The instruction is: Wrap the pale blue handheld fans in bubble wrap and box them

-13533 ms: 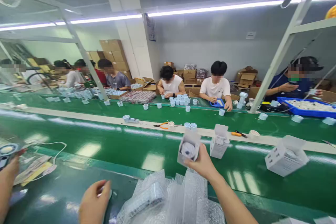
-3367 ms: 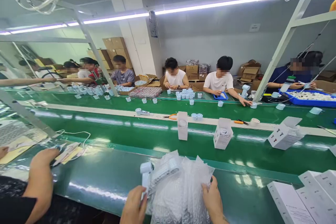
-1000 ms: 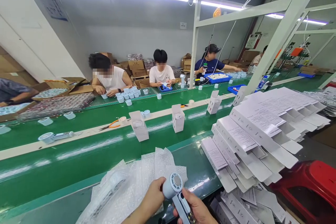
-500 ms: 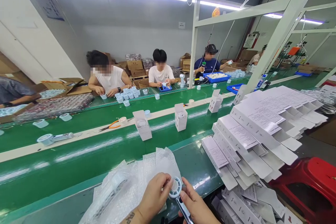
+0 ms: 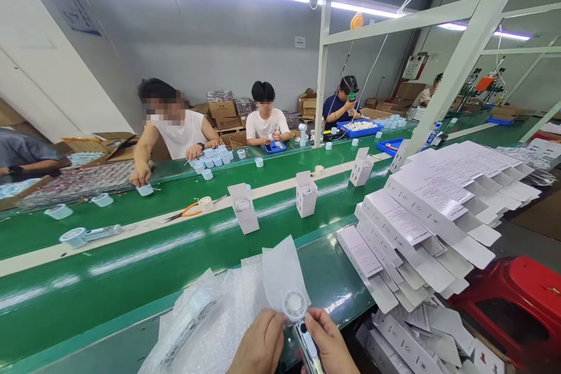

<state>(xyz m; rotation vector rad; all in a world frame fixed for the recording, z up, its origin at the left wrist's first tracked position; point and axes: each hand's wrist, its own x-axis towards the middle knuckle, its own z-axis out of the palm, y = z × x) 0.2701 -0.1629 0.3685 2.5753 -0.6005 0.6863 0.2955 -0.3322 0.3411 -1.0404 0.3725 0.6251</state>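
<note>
A small handheld fan (image 5: 309,346), with a pale round head and a light handle, is in my right hand (image 5: 326,339), thumb and fingers closed on it just below the head. The fan's head lies inside or behind a translucent bubble-wrap bag (image 5: 283,272), which stands up behind it. My left hand (image 5: 262,340) has its fingers curled at the bag's lower edge, left of the fan. More bubble-wrap bags (image 5: 228,298) lie to the left, and another wrapped fan (image 5: 188,324) rests on them.
Flat white cartons (image 5: 394,234) are piled at the right, beside a red stool (image 5: 517,304). Open white boxes (image 5: 307,198) stand on the green conveyor belt (image 5: 166,263). Pliers (image 5: 184,212) and a fan (image 5: 90,235) lie on the pale strip. Several co-workers sit opposite.
The fan's head has come up against the bag and now looks veiled by it. My left hand has moved from the head down to the bag's edge. Boxes shifted slightly right.
</note>
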